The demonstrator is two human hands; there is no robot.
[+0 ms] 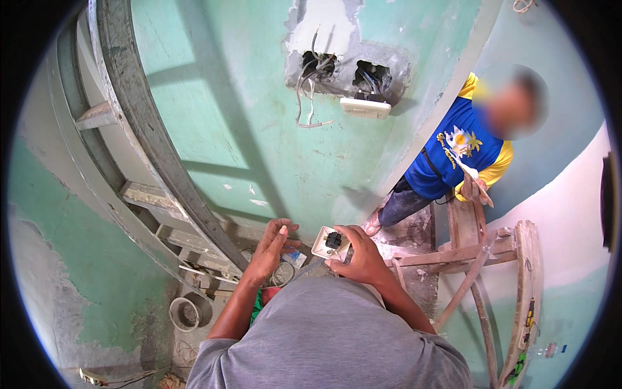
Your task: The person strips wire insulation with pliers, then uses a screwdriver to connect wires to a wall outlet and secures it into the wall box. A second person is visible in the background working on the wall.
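Plate [321,242] & block [334,240] made of plastic, plate finish smooth; wall [317,162] painted matt, w/ rough cement [346,81] exposed; shirt [324,324] cut from matt cloth; stand [531,269] built of wood, surf. worn.

Pale script lettering [451,151] on a co-worker's blue shirt [422,174] — small, slanted, beside a flower print [460,139]

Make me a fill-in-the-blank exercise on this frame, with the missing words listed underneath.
1. The right hand holds a white plate whose block is ____ in colour.
2. The left hand holds ____.
3. The green wall has ____ rough holes, side by side.
4. The other person's shirt is blue with ____ sleeves.

Missing words: black; nothing; two; yellow
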